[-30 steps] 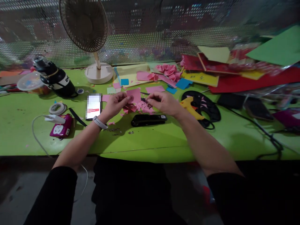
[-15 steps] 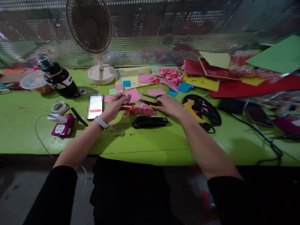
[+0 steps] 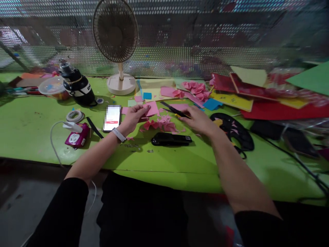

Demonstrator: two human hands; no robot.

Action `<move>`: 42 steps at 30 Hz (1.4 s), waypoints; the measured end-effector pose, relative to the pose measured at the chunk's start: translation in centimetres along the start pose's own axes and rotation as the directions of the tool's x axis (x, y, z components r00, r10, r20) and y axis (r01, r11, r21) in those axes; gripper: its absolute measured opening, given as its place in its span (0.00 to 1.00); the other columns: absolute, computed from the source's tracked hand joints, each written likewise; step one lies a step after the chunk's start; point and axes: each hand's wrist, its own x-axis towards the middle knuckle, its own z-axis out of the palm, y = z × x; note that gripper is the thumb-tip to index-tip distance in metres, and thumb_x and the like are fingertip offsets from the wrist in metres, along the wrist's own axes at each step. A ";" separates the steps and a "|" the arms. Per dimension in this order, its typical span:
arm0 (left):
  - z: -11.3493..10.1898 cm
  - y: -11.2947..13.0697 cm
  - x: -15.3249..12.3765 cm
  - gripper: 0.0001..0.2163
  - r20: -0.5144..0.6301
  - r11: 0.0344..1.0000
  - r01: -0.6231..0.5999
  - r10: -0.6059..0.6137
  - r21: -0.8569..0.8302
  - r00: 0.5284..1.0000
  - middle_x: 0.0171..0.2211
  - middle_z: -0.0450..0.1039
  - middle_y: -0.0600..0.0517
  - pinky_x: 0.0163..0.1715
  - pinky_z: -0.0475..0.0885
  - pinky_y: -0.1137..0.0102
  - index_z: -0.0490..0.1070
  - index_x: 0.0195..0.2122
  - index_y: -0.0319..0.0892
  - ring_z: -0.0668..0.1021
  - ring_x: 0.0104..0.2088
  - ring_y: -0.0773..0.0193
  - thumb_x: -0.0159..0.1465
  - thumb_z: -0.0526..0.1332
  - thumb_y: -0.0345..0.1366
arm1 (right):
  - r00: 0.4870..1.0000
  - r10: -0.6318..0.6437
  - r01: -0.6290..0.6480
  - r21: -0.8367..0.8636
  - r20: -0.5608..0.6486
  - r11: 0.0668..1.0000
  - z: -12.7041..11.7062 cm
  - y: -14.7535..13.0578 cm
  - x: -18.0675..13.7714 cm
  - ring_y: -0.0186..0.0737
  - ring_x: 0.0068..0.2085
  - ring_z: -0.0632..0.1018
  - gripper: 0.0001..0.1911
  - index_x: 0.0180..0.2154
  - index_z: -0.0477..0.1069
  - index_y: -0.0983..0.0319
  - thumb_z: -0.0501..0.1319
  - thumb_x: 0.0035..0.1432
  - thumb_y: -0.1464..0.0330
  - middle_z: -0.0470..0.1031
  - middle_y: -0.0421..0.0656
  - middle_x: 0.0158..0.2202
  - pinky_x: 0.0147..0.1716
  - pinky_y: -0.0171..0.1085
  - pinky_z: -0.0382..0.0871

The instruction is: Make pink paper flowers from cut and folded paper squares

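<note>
Pinched between thumb and fingers of the left hand (image 3: pixel 133 118): a thin, flat, roughly square sheet of pink paper (image 3: pixel 154 109), mid-counter, just left of the scissor tips. Too nearly square for a clear long axis. Grasped near the handles in the right hand (image 3: pixel 199 118): slim, dark scissors (image 3: pixel 177 111) with yellow at the grip, long axis slanting, blades aimed left and away from the body, handles toward the palm. Nearer the body, jagged, curling pink scraps (image 3: pixel 164 122); below those, a glossy black, elongated stapler (image 3: pixel 171 139) lying crosswise on the smooth green counter (image 3: pixel 154 162). Farther back, a crinkled pink paper heap (image 3: pixel 195 90).
</note>
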 end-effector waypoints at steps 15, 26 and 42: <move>-0.4 0.0 0.5 0.14 -0.108 0.997 -0.063 0.068 0.051 0.992 0.29 0.76 0.57 0.34 0.78 0.75 0.74 0.33 0.40 0.78 0.28 0.74 0.62 0.75 0.43 | 0.957 -0.285 0.283 -0.050 -0.045 0.958 -3.3 -3.2 -2.5 0.61 0.66 0.73 0.28 0.71 0.66 0.53 0.49 0.74 0.60 0.74 0.50 0.64 0.66 0.61 0.67; -0.3 0.3 0.2 0.11 -0.060 0.989 -0.098 0.105 0.115 0.993 0.31 0.78 0.56 0.36 0.78 0.75 0.75 0.34 0.40 0.80 0.31 0.73 0.65 0.72 0.41 | 0.965 -0.262 0.264 -0.064 0.033 0.963 -3.2 -2.9 -2.3 0.61 0.68 0.71 0.28 0.71 0.66 0.54 0.50 0.74 0.61 0.72 0.51 0.66 0.68 0.63 0.65; -0.4 0.3 0.2 0.11 -0.076 0.987 -0.094 0.105 0.127 0.992 0.31 0.78 0.55 0.35 0.77 0.75 0.75 0.34 0.40 0.80 0.31 0.72 0.64 0.73 0.41 | 0.960 -0.281 0.280 -0.063 -0.003 0.958 -3.0 -2.7 -2.4 0.63 0.66 0.73 0.27 0.70 0.67 0.51 0.52 0.74 0.62 0.73 0.50 0.65 0.66 0.64 0.67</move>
